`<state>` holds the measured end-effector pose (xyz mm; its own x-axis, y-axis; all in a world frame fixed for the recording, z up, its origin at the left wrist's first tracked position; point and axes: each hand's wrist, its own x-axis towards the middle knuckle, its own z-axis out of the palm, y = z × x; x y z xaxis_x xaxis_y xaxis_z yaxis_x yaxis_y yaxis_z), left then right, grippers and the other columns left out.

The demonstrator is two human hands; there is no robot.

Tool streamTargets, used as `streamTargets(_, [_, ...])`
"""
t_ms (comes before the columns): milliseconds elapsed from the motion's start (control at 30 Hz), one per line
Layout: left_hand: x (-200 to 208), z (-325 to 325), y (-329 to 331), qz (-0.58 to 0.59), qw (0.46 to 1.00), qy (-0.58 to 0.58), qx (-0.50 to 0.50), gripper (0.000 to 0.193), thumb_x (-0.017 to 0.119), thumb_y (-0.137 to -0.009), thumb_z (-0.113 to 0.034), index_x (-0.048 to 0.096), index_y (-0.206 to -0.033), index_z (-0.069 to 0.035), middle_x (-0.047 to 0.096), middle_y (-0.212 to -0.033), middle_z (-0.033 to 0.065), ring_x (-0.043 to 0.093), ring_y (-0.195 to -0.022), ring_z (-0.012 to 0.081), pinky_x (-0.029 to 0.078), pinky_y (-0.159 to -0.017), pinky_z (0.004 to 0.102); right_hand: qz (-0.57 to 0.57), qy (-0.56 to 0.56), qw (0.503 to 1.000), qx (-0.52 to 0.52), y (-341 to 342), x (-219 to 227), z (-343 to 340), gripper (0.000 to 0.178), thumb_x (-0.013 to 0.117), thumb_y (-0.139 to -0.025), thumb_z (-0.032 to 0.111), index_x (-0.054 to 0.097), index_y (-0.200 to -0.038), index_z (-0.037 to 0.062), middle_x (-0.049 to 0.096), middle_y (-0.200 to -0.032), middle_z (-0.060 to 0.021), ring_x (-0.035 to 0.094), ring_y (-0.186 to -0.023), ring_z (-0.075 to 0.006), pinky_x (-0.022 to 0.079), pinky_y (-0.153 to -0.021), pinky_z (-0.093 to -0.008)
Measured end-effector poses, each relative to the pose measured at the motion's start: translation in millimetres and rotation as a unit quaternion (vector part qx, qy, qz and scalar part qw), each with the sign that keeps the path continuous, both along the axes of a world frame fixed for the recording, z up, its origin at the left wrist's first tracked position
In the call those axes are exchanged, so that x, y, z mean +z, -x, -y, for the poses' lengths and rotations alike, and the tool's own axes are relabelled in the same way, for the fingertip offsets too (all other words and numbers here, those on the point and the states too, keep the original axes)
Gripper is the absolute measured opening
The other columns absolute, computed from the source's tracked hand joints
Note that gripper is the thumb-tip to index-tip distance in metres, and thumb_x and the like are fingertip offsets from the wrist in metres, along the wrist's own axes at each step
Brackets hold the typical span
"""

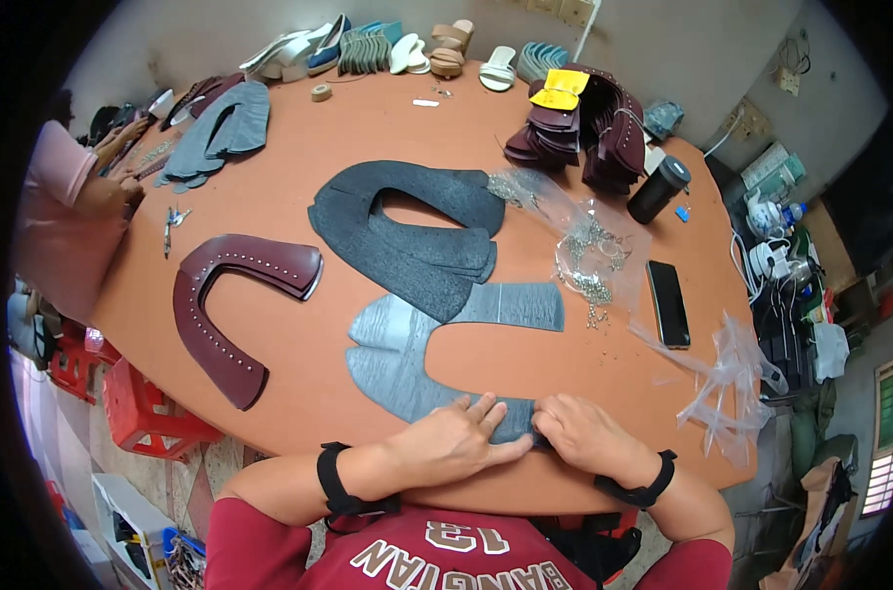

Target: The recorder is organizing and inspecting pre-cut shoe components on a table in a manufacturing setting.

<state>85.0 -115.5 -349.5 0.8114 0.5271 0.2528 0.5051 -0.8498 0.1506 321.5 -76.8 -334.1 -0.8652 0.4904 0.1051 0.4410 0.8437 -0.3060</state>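
Note:
A pale grey U-shaped sheet piece (392, 349), like a shoe-upper part, lies in front of me with its rounded middle to the left. My left hand (451, 442) rests flat on its near arm, fingers stretched out. At the tip of that arm, my right hand (579, 431) is closed, its fingers curled and pressed together; what is between the fingertips is hidden. Overlapping the grey piece's far edge is a stack of dark grey U-shaped pieces (343, 211). To the left lie stacked maroon U-shaped pieces (196, 320) with a row of small metal studs.
Small metal studs (592, 285) spill from a clear plastic bag (624, 231) at the right. Nearby are a phone (669, 305), a black cylinder (659, 190), crumpled plastic (727, 393) and maroon bundles (614, 133). Sandals (498, 69) line the back. Another person (68, 211) works at the left.

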Motion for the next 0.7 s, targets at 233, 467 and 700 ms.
streamTargets(233, [-6.5,3.4,-1.4,-0.003,1.000,-0.018,-0.001,0.045,0.042,-0.089,-0.019,0.045,-0.133,-0.017,0.056,-0.115,0.0289,0.058,-0.107,0.0409,0.050,-0.086,0.0434,0.013,0.073,0.994,-0.078,18.2,-5.3,-15.4,0.008,0.054,-0.084,0.011,0.051,-0.083,0.0037,0.056,-0.084,-0.0148,0.058,-0.079,-0.0320,0.049,-0.066,-0.0393])
streamTargets(467, [-12.7,1.5,5.7,0.027,0.999,0.030,0.008,0.042,0.052,-0.087,-0.026,0.051,-0.123,-0.005,0.054,-0.116,0.0272,0.053,-0.114,0.0412,0.046,-0.092,0.0448,-0.013,0.153,0.988,-0.004,-4.7,24.0,-16.1,0.016,0.069,-0.076,0.013,0.060,-0.087,0.0077,0.054,-0.089,-0.0072,0.053,-0.089,-0.0296,0.042,-0.077,-0.0399])
streamTargets(700, [-2.4,6.2,4.7,0.007,0.998,0.055,0.002,0.048,0.049,-0.089,-0.031,0.045,-0.134,-0.016,0.048,-0.125,0.0257,0.050,-0.118,0.0405,0.041,-0.097,0.0478,0.004,0.088,0.996,0.011,2.3,8.6,-24.2,0.012,0.067,-0.076,0.013,0.058,-0.081,0.0067,0.056,-0.083,-0.0089,0.055,-0.083,-0.0313,0.044,-0.072,-0.0399])
